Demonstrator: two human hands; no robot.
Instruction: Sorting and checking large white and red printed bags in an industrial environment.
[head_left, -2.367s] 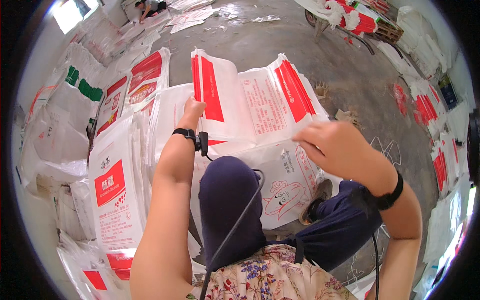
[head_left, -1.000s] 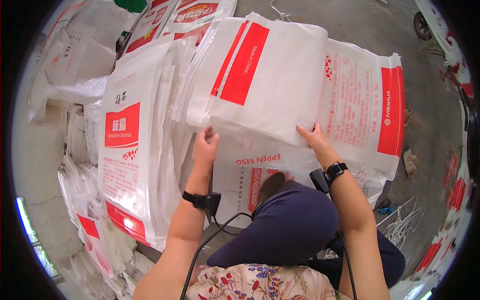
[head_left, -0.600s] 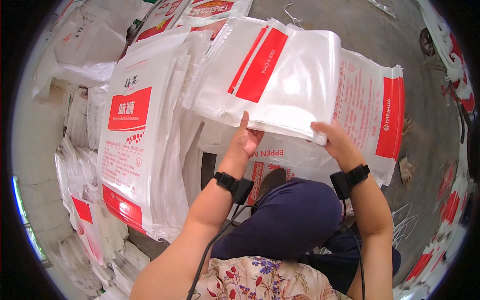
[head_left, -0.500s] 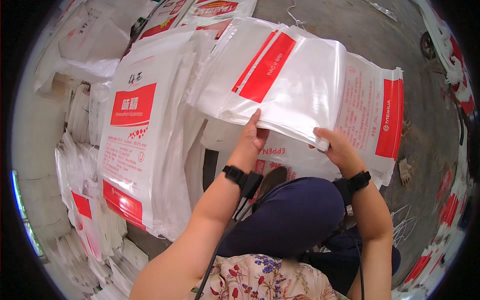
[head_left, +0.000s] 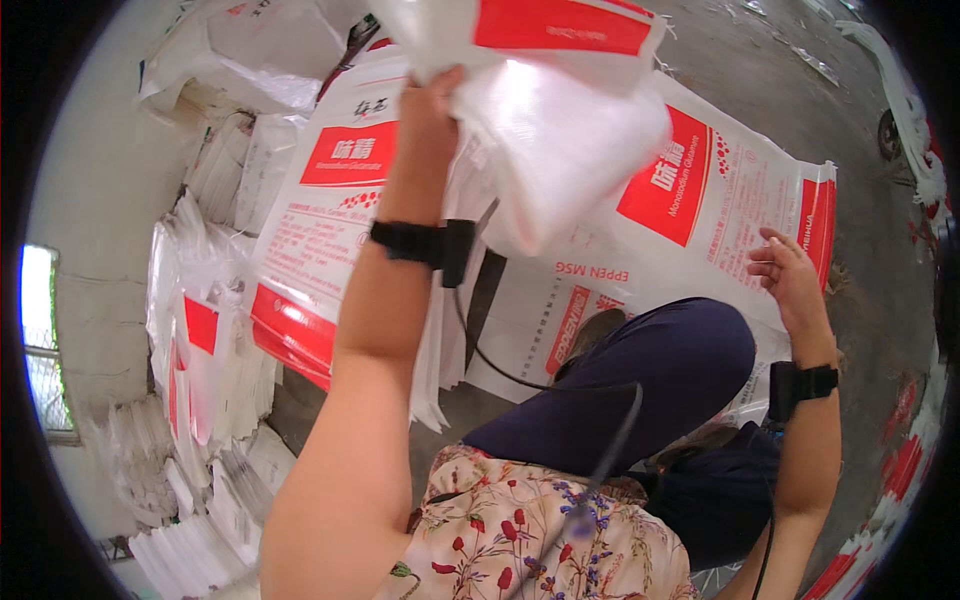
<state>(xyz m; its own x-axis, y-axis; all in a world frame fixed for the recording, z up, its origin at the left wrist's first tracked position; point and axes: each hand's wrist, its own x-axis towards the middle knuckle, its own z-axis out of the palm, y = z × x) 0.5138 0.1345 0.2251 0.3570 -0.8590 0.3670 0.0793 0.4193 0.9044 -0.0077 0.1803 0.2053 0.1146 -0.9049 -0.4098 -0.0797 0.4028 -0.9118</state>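
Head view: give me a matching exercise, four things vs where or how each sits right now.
Things:
1. left hand
2. right hand
3. lifted white sack
4. wrist bands

States:
a. open, holding nothing, over the flat sacks
b. raised high, gripping a sack
c. black, one on each forearm
d. held up, red panel near the top edge

Pairs: 1-b, 2-a, 3-d, 4-c

White sack stacks (head_left: 215, 340) at left wall – window (head_left: 45, 350) beside; grey concrete floor (head_left: 770, 90) beyond.
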